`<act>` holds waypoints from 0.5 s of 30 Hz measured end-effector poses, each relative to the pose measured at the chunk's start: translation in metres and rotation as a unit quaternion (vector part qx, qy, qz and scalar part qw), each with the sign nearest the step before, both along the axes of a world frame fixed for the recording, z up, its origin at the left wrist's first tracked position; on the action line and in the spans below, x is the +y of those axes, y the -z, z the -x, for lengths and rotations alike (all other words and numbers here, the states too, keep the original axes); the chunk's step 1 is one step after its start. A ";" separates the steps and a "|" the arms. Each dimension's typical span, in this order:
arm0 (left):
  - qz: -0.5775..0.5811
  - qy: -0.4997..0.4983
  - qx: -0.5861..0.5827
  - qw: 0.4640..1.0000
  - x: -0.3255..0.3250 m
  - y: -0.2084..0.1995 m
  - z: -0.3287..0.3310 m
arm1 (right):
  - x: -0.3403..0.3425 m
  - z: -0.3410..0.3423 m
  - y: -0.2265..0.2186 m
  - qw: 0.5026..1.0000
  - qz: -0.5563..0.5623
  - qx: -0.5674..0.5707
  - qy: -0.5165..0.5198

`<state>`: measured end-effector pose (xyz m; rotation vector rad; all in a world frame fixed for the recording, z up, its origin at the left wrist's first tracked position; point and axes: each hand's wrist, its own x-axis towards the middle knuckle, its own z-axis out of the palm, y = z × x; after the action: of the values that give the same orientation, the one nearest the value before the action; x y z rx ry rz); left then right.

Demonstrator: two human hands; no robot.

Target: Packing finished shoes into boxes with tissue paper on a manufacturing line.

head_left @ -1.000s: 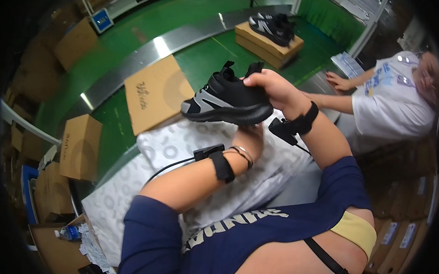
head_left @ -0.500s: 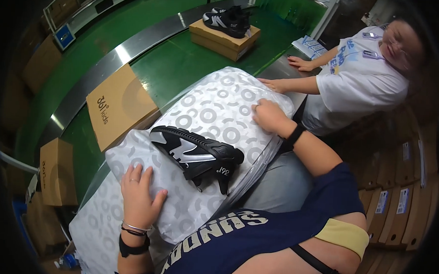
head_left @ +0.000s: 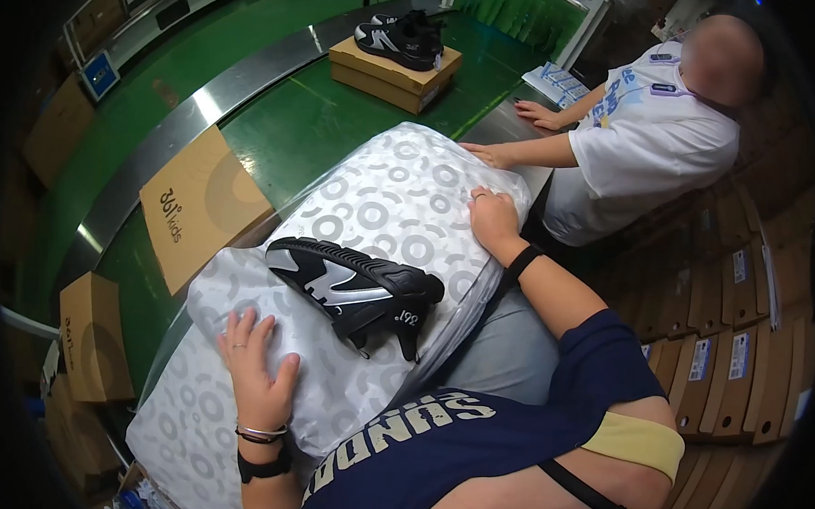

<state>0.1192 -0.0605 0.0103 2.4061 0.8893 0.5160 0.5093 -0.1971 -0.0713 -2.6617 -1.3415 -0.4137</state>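
A single black shoe (head_left: 361, 289) with silver-white side stripes and a strap lies on its side on a stack of white wrapping paper (head_left: 346, 207) printed with grey rings and arcs. My left hand (head_left: 258, 366) rests on the paper near the shoe, fingers spread and nothing in them. At the stack's far right edge, my right hand (head_left: 495, 226) has its fingers bent down onto the paper and seems to pinch the top sheet; its fingertips are partly hidden.
A brown shoebox (head_left: 203, 202) leans beside the stack, another box (head_left: 95, 338) standing farther left. More black shoes (head_left: 401, 41) sit on a carton (head_left: 391, 79) on the green conveyor (head_left: 287, 116). A co-worker's hand (head_left: 487, 154) touches the paper's far corner. Cartons (head_left: 735, 374) line the right.
The whole view has shifted slightly. Across the paper, my right hand has moved a little toward the right edge. My left fingers are spread wider; the shoe stays on the paper.
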 end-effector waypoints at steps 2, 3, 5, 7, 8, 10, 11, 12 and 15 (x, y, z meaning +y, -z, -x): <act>0.002 -0.001 -0.006 1.000 0.000 0.001 0.000 | 0.002 0.004 -0.005 1.000 0.001 0.013 0.019; 0.005 -0.001 -0.012 1.000 0.000 0.002 0.000 | 0.002 0.005 -0.004 1.000 0.001 0.013 0.016; -0.001 -0.002 -0.012 1.000 0.000 0.002 0.000 | 0.004 0.003 -0.003 0.999 -0.004 -0.005 0.039; -0.005 0.000 -0.013 1.000 0.001 0.004 -0.001 | 0.004 -0.003 -0.003 0.999 0.005 -0.016 0.027; -0.008 0.003 -0.018 1.000 0.001 0.006 -0.002 | 0.003 -0.007 -0.004 0.999 0.015 -0.027 0.016; -0.015 -0.004 -0.022 1.000 0.001 0.003 -0.001 | 0.007 -0.003 -0.022 0.999 -0.014 -0.036 0.000; -0.038 0.006 0.014 0.999 0.000 -0.001 -0.001 | 0.009 0.001 -0.036 0.998 -0.042 -0.044 -0.014; -0.061 0.009 0.054 0.997 -0.001 -0.006 0.003 | 0.017 0.021 -0.053 0.992 -0.086 -0.087 -0.043; 0.014 0.017 -0.057 0.998 -0.009 -0.026 0.003 | 0.021 0.109 -0.120 0.921 -0.205 -0.166 -0.287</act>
<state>0.1157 -0.0700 0.0366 2.3374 0.8001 0.6186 0.4006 -0.1765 0.0491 -1.8063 -1.7974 -0.9609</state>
